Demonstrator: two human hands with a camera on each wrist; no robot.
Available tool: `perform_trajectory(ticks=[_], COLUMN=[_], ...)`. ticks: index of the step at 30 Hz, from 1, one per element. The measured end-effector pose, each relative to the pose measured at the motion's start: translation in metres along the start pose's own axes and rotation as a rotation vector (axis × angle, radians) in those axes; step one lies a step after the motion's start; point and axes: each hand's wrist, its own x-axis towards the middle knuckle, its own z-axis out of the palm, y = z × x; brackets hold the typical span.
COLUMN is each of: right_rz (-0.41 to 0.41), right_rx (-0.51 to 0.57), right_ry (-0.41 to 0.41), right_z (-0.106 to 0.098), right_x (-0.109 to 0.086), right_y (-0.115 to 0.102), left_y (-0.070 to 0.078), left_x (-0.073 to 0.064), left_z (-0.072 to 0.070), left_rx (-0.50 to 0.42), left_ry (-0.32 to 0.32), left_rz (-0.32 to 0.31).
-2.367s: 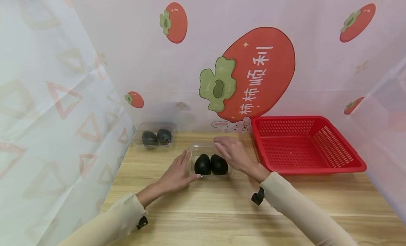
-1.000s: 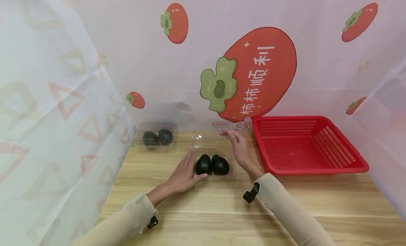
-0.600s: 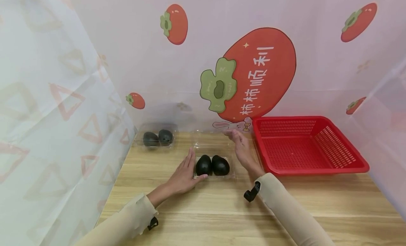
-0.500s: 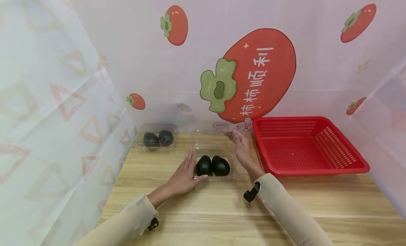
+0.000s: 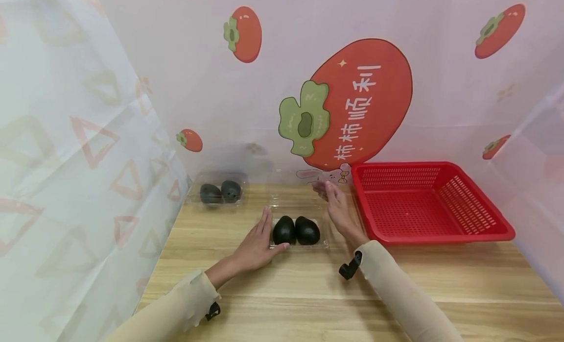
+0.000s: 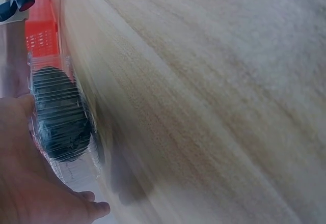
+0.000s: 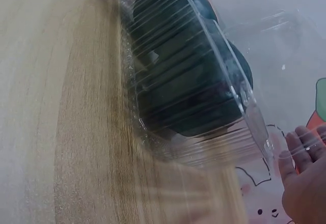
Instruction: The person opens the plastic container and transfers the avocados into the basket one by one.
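A clear plastic clamshell box [image 5: 324,238] stands on the table with two dark avocados, one avocado [image 5: 283,230] left and another avocado [image 5: 307,231] right. Its clear lid [image 5: 294,201] is raised at the back. My left hand [image 5: 253,245] lies along the box's left side, fingers straight and thumb at the front edge. My right hand [image 5: 338,209] pinches the lid's right edge between thumb and fingers. Up close in the right wrist view, the ribbed box wall [image 7: 188,76] shows, with the right fingertips [image 7: 300,155] at the lid's edge.
A second clear box [image 5: 240,201] with two dark avocados sits at the back left. A red perforated basket [image 5: 370,232] stands to the right, near the back wall. The wooden table [image 5: 282,303] spreads in front, and printed sheets hang at the back and sides.
The lid has tilted up and back from over the avocados. My right hand has moved from the box's top to the lid's right edge; the left has slid slightly right, along the box.
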Motion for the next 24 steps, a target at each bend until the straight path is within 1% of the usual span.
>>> perform_trajectory(ticks=[4, 10, 13, 16, 20, 24], right_rz=[0.047, 0.171, 0.24, 0.296, 0.342, 0.366], right_rx=[0.038, 0.073, 0.054, 0.041, 0.087, 0.109], right_ry=[0.001, 0.013, 0.033, 0.075, 0.108, 0.1], right_z=[0.0, -0.001, 0.0, 0.001, 0.002, 0.002], right_x=[0.002, 0.006, 0.007, 0.008, 0.008, 0.008], right_y=[0.003, 0.003, 0.004, 0.007, 0.012, 0.017], left_y=[0.0, 0.0, 0.0, 0.0, 0.0, 0.0], left_x=[0.0, 0.001, 0.001, 0.001, 0.001, 0.001], left_z=[-0.002, -0.003, -0.003, -0.003, -0.002, -0.001], left_rx=[-0.002, 0.008, 0.003, 0.008, 0.018, 0.022], left_ry=[-0.003, -0.02, -0.024, -0.032, -0.042, -0.036], left_rz=[0.003, -0.006, -0.004, -0.007, -0.024, -0.037])
